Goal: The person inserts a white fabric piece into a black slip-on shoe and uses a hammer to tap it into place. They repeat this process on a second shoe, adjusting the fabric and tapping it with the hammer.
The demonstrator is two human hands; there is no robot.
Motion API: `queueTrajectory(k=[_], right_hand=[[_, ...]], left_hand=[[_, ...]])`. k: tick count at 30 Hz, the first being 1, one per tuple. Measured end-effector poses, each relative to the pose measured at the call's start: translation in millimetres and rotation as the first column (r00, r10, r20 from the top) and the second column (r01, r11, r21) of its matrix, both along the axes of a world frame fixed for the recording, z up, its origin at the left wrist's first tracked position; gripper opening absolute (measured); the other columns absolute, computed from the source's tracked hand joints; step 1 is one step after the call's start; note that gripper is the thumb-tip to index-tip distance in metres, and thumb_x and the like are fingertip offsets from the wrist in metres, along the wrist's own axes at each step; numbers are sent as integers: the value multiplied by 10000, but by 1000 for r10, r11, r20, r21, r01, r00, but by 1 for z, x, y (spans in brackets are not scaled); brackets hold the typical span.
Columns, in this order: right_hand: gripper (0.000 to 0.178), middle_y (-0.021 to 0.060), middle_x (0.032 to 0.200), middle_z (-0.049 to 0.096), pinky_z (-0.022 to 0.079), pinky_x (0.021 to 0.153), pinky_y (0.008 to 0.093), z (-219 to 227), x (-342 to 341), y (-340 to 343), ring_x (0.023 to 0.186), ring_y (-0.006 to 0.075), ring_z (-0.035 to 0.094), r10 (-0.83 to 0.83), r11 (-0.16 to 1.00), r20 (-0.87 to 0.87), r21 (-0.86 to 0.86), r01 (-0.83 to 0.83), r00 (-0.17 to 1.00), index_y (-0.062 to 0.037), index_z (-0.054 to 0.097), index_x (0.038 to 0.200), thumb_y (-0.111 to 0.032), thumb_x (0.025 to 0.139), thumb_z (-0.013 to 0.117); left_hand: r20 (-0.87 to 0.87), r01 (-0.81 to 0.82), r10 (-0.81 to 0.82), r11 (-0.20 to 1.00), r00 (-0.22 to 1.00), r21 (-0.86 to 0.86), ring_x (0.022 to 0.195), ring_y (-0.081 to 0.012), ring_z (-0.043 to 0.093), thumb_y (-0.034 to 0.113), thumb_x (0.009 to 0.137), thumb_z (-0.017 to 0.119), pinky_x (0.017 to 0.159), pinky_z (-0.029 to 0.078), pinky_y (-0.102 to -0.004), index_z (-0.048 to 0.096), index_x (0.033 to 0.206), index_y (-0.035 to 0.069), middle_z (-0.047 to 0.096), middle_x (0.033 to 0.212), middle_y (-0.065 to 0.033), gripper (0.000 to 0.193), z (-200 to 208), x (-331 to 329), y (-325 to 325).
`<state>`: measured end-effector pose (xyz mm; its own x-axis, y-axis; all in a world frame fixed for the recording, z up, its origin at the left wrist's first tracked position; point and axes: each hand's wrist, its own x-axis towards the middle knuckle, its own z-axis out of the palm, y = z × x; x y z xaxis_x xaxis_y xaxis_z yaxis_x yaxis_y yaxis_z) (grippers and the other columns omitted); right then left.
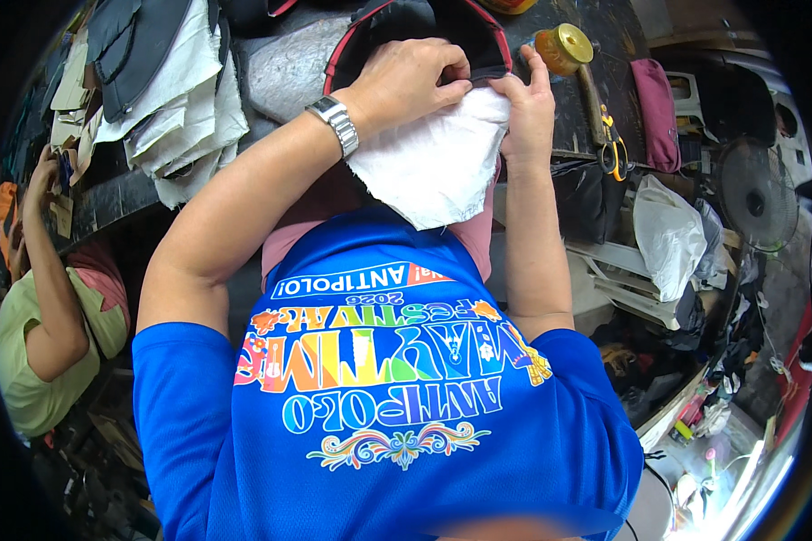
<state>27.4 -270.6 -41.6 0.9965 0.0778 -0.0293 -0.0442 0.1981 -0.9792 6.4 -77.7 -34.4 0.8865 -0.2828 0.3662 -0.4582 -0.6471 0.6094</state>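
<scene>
A black piece with red edging (330,65), curved like a shell, lies at the table's near edge. White cloth (433,167) with a frayed lower edge hangs from it toward my lap. My left hand (415,79), with a metal watch on its wrist, has its fingers closed in a pinch where the cloth meets the black piece. At the cloth's upper right corner, my right hand (528,113) holds the edge between thumb and fingers, one finger pointing up. What lies under the left fingertips is hidden.
Right of my hands are a round yellow tin (564,49), a wooden-looking handle (594,104), orange-handled scissors (614,155) and a maroon pouch (656,115). Stacked white cloth pieces (185,126) lie left, beside a wrapped grey bundle (289,77). Another person (59,334) works far left; a fan (758,194) stands right.
</scene>
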Motion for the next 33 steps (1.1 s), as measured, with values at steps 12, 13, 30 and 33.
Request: queueTrajectory(k=[12,13,30,33], right_hand=[[735,-25,962,731,314,1081,381,-1,-2,-10,1029,196,533,338,696,770,-591,407,541,-159,598,1442,94,753,634],[714,-28,938,743,313,1084,384,-1,-1,-14,1030,191,536,362,672,755,-618,409,546,-164,619,1424,90,756,643],[634,2,970,772,466,939,320,-2,-29,1,985,175,569,484,758,566,-652,4,667,-122,635,1396,55,796,736],[617,8,979,774,458,978,353,0,-28,-2,1019,199,572,542,715,558,-699,3,629,-116,637,1387,26,798,753]], left_hand=[[56,85,-89,994,994,72,843,-268,711,197,897,747,758,576,-368,718,997,50,693,1003,-90,181,-1,-2,-3],[39,94,-97,993,995,70,863,-272,711,195,899,745,772,575,-371,715,1007,45,691,1018,-94,187,-1,-1,-2],[-114,323,-315,945,942,57,919,-317,697,142,906,744,825,565,-362,708,1025,20,681,1065,-125,174,16,-27,61],[-50,347,-343,931,938,111,902,-308,708,169,919,739,850,569,-365,738,1054,36,688,1096,-110,189,18,-32,66]])
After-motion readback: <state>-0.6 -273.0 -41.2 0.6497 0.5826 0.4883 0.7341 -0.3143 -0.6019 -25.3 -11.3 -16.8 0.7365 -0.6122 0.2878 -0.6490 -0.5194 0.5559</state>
